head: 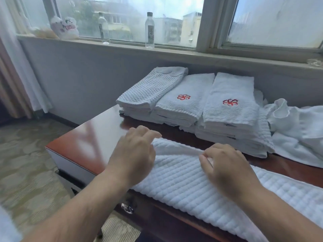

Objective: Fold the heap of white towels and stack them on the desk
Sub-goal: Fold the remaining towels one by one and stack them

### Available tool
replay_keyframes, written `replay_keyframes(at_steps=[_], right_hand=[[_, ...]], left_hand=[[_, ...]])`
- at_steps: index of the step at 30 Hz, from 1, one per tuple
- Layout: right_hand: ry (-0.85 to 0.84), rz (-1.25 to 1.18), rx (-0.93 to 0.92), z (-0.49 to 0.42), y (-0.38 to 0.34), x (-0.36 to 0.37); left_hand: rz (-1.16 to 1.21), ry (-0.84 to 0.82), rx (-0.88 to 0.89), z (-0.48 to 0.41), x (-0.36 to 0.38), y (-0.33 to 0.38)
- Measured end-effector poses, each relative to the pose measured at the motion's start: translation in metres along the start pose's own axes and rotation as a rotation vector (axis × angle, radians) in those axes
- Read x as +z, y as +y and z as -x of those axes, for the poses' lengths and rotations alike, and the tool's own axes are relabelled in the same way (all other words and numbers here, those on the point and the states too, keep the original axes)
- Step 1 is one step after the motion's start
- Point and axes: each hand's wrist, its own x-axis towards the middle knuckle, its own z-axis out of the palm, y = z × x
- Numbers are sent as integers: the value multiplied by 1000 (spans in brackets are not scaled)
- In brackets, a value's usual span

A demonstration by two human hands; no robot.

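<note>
waffle towel [183, 186] white, quilted | stacked towels [229, 102] white, red emblems | desk [90, 142] red-brown

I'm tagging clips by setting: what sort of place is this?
Likely a hotel room: stacks of folded white towels with red logos on a wooden desk, water bottles on the windowsill.

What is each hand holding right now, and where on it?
Right hand pinches the waffle towel at its far edge. Left hand holds nothing, open over the towel's left end.
</note>
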Motion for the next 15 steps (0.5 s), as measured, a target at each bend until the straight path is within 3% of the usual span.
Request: replay_keyframes(at_steps=[5,12,15], right_hand=[[-260,-63,176,34,34,-1],[-312,-1,147,32,43,14],[-353,-34,124,34,44,6]], left_hand=[[-207,-437,-39,-5,38,13],[-203,-527,-62,-7,45,7],[-219,-491,-95,-6,40,19]])
